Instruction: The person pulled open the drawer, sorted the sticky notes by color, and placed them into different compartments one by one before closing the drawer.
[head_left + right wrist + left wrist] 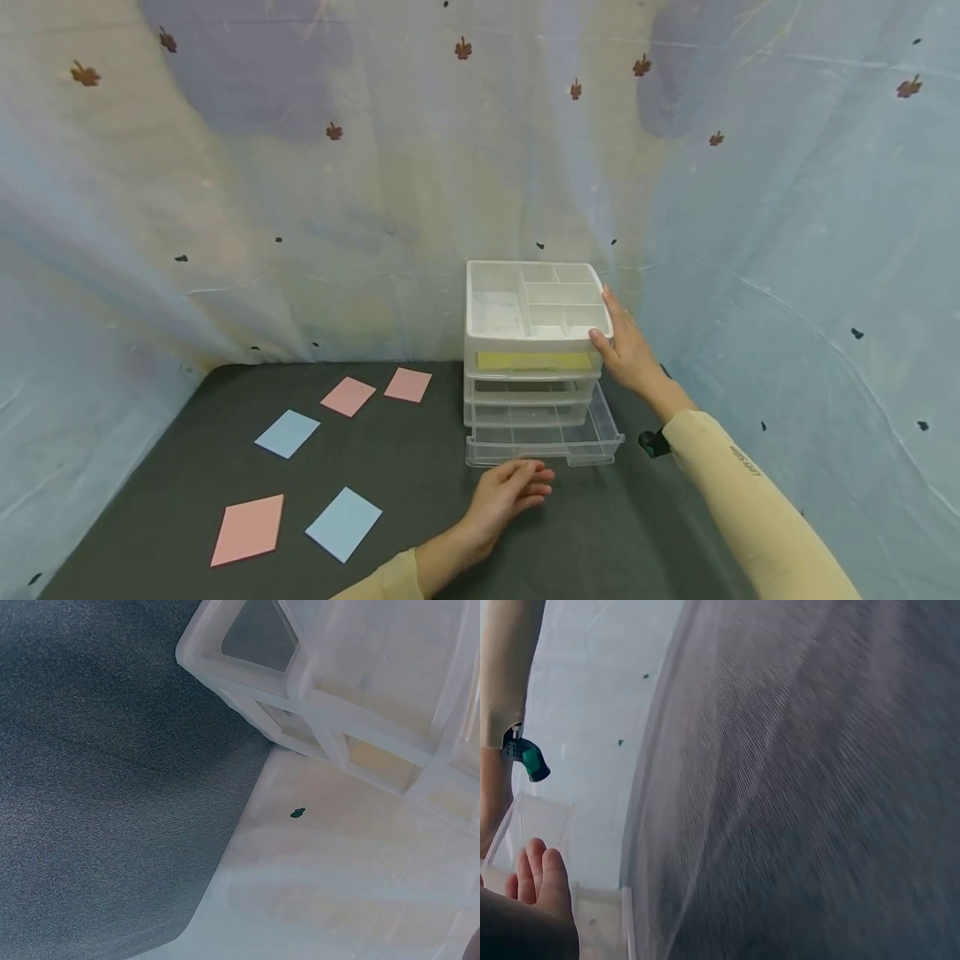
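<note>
A white drawer organizer (540, 342) stands on the dark table, its divided tray on top. Its clear bottom drawer (543, 450) is pulled out toward me. Something yellow (534, 361) shows through the top drawer's front. My right hand (633, 354) rests against the organizer's upper right side, fingers extended along the side and thumb at the front corner. Just in front of the pulled-out drawer is my left hand (504, 504), its fingers loosely bent with nothing visible in them. The left wrist view shows the left hand's fingers (536, 874) near the clear plastic. Organizer openings (382, 761) fill the right wrist view's upper right.
On the table's left side lie pink paper squares (247, 529) and blue paper squares (343, 525), several in all. A patterned cloth (420, 192) hangs behind and around the dark table (405, 442). A dark wrist device (654, 443) is on the right wrist.
</note>
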Demonstrator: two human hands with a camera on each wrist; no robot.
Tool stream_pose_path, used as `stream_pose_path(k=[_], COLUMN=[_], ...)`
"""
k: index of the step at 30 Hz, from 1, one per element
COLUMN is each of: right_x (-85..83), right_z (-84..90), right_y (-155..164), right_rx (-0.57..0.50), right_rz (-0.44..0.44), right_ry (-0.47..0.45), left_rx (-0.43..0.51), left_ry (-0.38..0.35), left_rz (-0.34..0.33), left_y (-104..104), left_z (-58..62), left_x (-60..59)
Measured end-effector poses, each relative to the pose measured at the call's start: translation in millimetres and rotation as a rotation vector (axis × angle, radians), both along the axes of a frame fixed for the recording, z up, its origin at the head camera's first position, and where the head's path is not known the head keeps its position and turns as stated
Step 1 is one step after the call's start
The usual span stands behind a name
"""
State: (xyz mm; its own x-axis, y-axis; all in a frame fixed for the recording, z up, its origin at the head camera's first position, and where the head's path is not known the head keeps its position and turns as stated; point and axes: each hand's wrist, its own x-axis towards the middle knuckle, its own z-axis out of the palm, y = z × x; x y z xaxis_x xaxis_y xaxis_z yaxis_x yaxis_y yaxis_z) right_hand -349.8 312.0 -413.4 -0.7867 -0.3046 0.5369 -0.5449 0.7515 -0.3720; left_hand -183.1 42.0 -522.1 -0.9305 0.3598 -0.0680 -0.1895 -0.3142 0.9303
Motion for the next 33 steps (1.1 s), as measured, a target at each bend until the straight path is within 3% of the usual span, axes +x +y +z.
stream_pose_path(k=[8,16,25,33], right_x=[0.0,-1.9,-1.9,-2.7], right_z=[0.7,0.0,3.2,3.0], right_y=[-1,0,4,5], right_rx=[-0.004,0.016,0.096,0.118], right_rz=[0.005,0.009,-0.029,-0.039], right_ry=[-0.006,0.020,0.053,0.045], left_rx=[-0.124,-0.257,-0.427,-0.569], left_ry=[0.203,0.372,0.403,0.445], left_rz=[-0.033,-0.007,0.059,0.180], left_y=[-28,-64,-110,-153], left_z=[-2.2,5.8,16.8,16.5], left_x=[1.0,3.3,9.7,9.6])
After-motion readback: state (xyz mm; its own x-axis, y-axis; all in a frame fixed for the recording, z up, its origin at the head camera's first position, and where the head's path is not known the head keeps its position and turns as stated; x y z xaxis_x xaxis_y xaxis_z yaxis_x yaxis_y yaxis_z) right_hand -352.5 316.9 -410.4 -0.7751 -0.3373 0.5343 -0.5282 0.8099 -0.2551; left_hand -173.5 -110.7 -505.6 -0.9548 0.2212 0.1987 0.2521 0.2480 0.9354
